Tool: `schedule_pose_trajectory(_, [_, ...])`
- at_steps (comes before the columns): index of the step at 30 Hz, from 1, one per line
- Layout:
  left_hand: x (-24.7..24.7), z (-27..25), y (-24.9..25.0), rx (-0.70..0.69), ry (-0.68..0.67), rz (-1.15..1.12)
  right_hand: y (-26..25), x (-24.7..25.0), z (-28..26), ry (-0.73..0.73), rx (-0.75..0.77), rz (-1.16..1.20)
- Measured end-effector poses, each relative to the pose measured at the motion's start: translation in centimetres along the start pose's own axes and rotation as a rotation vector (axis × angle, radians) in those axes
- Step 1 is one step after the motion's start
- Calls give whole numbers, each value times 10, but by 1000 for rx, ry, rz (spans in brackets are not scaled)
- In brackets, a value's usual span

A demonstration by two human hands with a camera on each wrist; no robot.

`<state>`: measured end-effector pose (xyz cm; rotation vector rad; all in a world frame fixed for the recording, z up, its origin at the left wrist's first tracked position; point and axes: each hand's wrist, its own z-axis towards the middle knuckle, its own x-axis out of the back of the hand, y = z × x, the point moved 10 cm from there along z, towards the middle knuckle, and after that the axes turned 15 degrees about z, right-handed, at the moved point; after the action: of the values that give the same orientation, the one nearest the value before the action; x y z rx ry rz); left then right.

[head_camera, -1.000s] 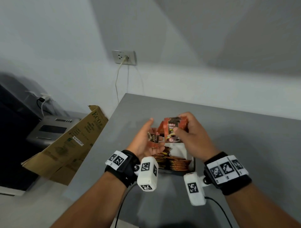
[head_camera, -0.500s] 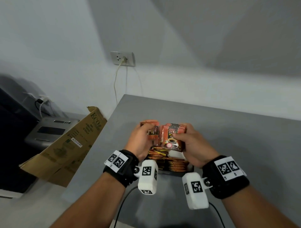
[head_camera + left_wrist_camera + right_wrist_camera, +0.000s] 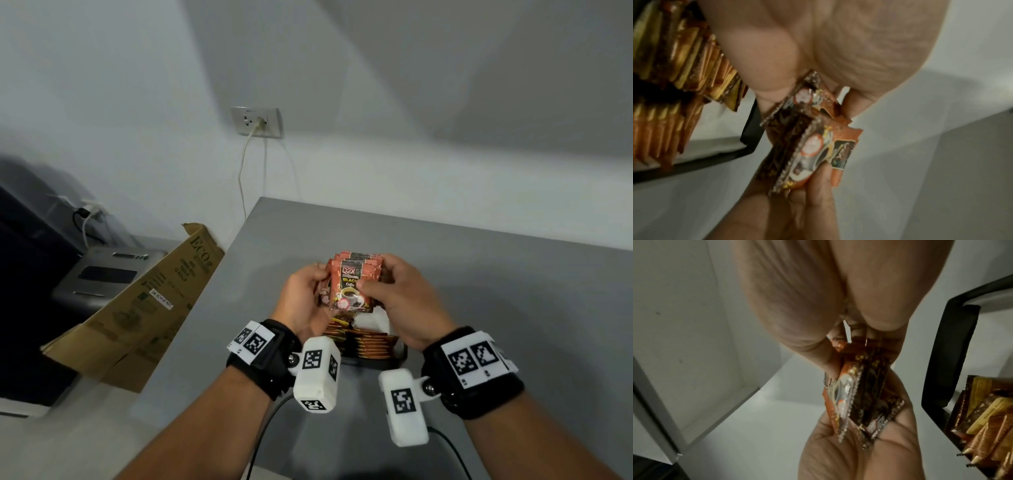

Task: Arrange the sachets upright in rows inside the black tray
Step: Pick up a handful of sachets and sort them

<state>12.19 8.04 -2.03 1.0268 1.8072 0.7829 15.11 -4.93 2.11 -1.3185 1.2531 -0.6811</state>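
Both hands hold one stack of orange coffee sachets (image 3: 349, 284) upright above the black tray (image 3: 399, 358). My left hand (image 3: 305, 301) grips the stack's left edge, and my right hand (image 3: 394, 291) pinches its right side with the thumb across the front. The stack (image 3: 807, 142) shows edge-on between the fingers in the left wrist view, and again as a bundle of sachets (image 3: 861, 394) in the right wrist view. Rows of sachets (image 3: 363, 342) stand upright inside the tray, just below the hands; the tray rim (image 3: 752, 126) and tray corner (image 3: 947, 344) show in the wrist views.
The grey table (image 3: 479, 291) stretches right and back toward the white wall. Off its left edge lean a flattened cardboard box (image 3: 144, 308) and a grey device (image 3: 109, 274). A wall socket (image 3: 257, 121) with a cord sits above the table's far left corner.
A second ago the left hand held a few sachets apart from the right hand's bundle. The two lots have been pressed together into one stack held by both hands.
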Motion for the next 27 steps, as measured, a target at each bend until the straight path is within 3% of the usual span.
schedule_pose_trajectory(3, [-16,-4,-3,33,-155,-13,-5,-8,-5,-44,43,-135])
schedule_pose_trajectory(7, [-26,-9,-10,44,-294,34,-5,-8,-3,-42,126,-751])
schedule_pose_trajectory(8, [-27,-11,-12,47,-318,45,-5,-8,-3,-57,123,-799])
schedule_pose_trajectory(12, [-22,-7,-19,58,-255,64,-25,-29,-14,-275,210,-692])
schedule_pose_trajectory(15, [-25,-6,-13,18,-263,82,-22,-51,-19,-443,311,-924])
schedule_pose_trajectory(21, [-28,-11,-10,-14,-266,111,-14,-57,-16,-435,437,-1092])
schedule_pose_trajectory(27, [-26,-12,-10,-32,-256,-9,-16,-59,-16,-459,450,-1038])
